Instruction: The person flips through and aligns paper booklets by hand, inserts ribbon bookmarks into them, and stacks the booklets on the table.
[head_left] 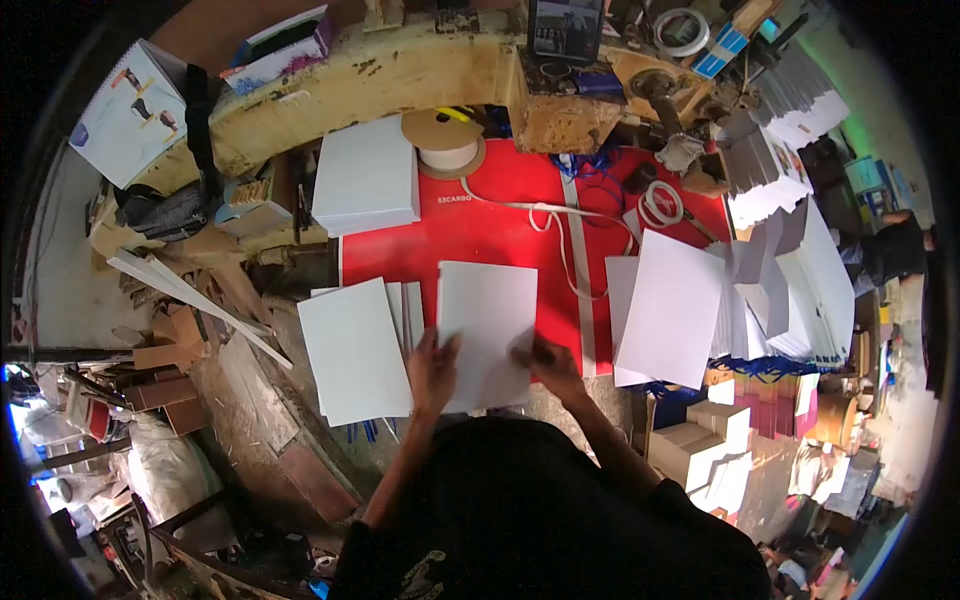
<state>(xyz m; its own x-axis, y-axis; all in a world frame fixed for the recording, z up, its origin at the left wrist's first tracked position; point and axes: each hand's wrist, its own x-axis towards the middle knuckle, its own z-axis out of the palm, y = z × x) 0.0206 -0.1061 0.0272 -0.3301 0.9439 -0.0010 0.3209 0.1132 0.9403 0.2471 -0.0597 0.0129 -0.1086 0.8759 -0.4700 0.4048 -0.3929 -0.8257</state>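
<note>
A white rectangular board (pixel 487 325) lies in front of me at the near edge of the red work surface. My left hand (pixel 432 370) is closed at its lower left edge, with the thumb over the top face. At the right edge, my right hand (pixel 550 362) touches or nearly touches the board; its fingers are dark and smeared by motion. To the left is a small pile of white boards (pixel 355 350), slightly fanned. More white boards (pixel 670 310) overlap at the right. Whether the middle piece is one sheet or several layers, I cannot tell.
A tall white stack (pixel 367 175) and a spool of white ribbon (pixel 447 150) stand at the back of the red surface (pixel 390 260). Loose ribbon (pixel 545 208) trails across it. Folded white bags (pixel 790 280) crowd the right; cardboard boxes (pixel 700 440) sit below them.
</note>
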